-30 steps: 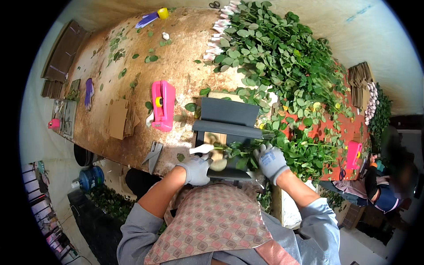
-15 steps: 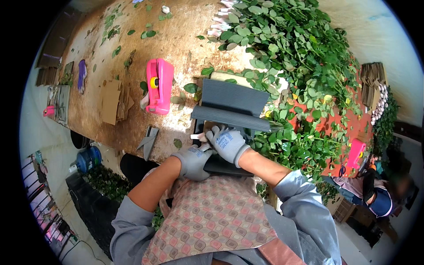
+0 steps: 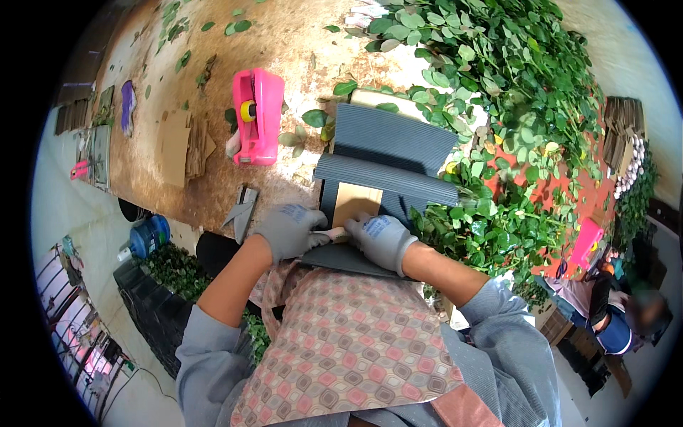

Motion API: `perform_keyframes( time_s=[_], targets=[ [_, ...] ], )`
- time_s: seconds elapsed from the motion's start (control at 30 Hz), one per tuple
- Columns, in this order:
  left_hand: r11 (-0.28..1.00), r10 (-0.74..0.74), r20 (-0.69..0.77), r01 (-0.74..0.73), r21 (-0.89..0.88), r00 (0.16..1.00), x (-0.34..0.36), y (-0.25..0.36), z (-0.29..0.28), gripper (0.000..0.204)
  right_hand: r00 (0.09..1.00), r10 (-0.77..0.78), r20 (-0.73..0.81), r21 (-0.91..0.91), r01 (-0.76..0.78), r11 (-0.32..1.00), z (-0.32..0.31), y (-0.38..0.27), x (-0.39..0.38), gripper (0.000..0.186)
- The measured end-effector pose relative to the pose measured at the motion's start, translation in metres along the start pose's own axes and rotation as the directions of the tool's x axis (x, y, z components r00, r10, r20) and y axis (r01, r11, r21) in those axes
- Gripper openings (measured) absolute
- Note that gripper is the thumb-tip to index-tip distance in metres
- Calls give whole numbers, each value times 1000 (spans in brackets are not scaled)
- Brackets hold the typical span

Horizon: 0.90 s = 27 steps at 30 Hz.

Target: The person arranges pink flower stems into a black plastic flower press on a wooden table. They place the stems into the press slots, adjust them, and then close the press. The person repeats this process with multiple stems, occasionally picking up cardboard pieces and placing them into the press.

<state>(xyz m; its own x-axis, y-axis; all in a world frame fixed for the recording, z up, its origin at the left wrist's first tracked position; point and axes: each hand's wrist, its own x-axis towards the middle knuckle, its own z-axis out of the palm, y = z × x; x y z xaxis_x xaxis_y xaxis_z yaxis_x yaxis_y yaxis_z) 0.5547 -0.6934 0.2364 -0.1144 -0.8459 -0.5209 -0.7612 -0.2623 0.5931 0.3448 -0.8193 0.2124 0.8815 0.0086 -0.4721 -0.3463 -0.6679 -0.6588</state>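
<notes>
My gloved left hand (image 3: 290, 232) is closed on a small pale pink flower bud (image 3: 331, 233), apparently a rose, at the near edge of a dark ribbed mat (image 3: 395, 142). From the other side, the fingers of my gloved right hand (image 3: 380, 238) press around the bud's other end; its stem is hidden under that hand. Just beyond the fingers, a tan cardboard piece (image 3: 358, 199) lies flat on the mat. A raised, rolled fold of the mat runs past the cardboard's far end.
A pink tape dispenser (image 3: 259, 121), cardboard sheets (image 3: 186, 153) and a grey angular tool (image 3: 243, 210) lie to the left. Leafy stems (image 3: 498, 78) heap the right side. A blue water jug (image 3: 148, 236) stands below left. Another person (image 3: 605, 306) works at far right.
My hands have drawn back toward me from the mat's fold, uncovering more of the cardboard. The bud now lies lower, between my fingers. The whole view has shifted slightly.
</notes>
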Motion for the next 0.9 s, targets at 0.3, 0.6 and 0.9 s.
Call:
perform_keyframes(
  time_s=[0.3,0.6,0.9],
  targets=[
    [924,66,97,-98,370,993,-2,-6,-7,14,995,39,90,-58,-33,998,-15,-14,7,25],
    [901,-125,-5,115,418,992,-48,8,-66,28,984,-5,177,-181,37,983,-18,-19,9,25],
    [975,220,120,-223,8,968,-24,61,2,48,993,-32,114,-252,60,966,-17,-18,7,25]
  ],
)
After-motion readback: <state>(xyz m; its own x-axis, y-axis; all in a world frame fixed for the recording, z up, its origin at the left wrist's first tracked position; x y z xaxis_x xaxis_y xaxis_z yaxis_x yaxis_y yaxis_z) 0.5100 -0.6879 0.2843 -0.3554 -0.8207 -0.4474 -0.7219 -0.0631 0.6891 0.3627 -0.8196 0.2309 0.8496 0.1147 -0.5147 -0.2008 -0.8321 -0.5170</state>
